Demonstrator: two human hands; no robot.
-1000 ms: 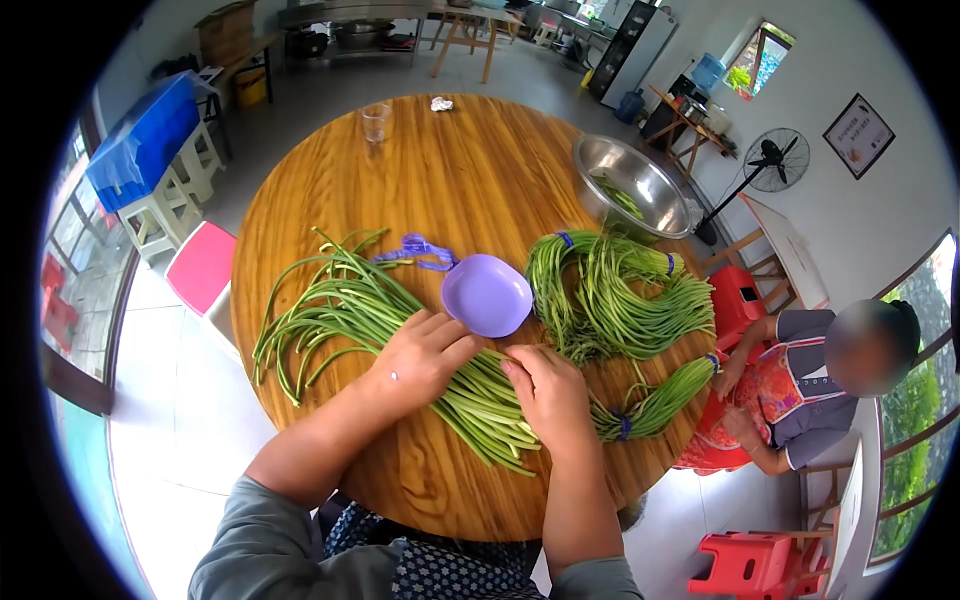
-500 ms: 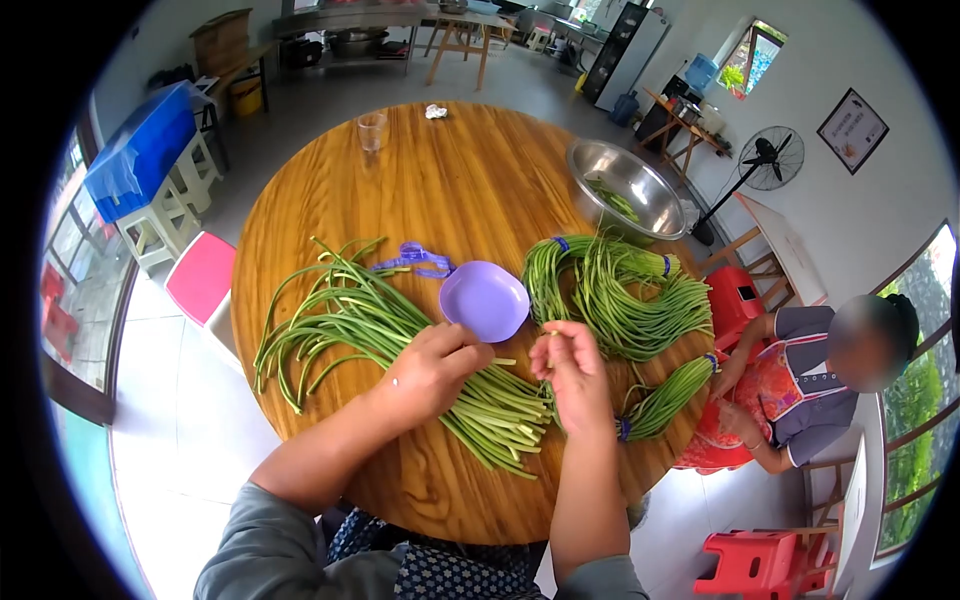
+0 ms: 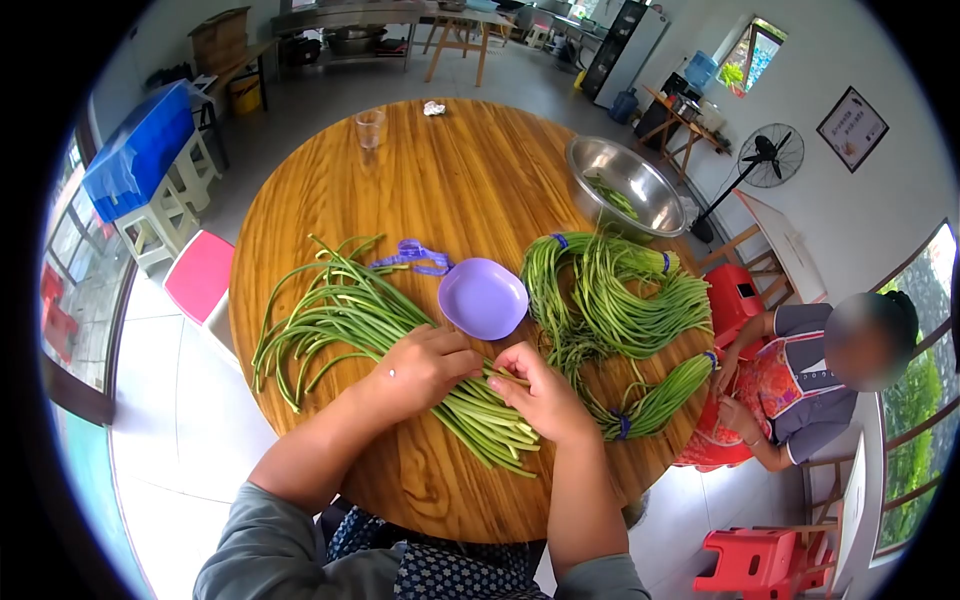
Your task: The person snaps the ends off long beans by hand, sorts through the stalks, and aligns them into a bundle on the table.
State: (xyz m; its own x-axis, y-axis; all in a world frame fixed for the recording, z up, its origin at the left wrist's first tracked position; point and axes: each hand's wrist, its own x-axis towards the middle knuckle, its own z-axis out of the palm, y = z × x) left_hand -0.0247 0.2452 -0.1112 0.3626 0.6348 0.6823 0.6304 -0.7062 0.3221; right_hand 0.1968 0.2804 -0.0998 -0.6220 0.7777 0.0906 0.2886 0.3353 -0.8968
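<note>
A loose pile of garlic scapes [image 3: 330, 310] lies slantwise on the round table, cut ends toward the lower right. Over its middle is my left hand [image 3: 430, 370], closed with fingertips pinched on a scape. My right hand [image 3: 545, 395] is right beside it, thumb and fingers closed on the same scape above the cut ends. Just beyond both hands sits a shallow purple dish [image 3: 484, 300], with a tangle of purple tape [image 3: 415, 257] at its left. Tied bundles of garlic scapes [image 3: 640, 300] lie to the right, a smaller tied bundle [image 3: 670, 400] nearer me.
A steel basin [image 3: 630, 180] with some green pieces stands at the table's far right edge. A clear cup [image 3: 370, 128] and crumpled white paper [image 3: 433, 108] are at the back. Another person [image 3: 790, 390] sits at the right, close to the table. A pink stool [image 3: 200, 275] is at left.
My right hand has moved left and slightly down, from the gap near the bundles to my left hand over the pile. My left hand has barely moved.
</note>
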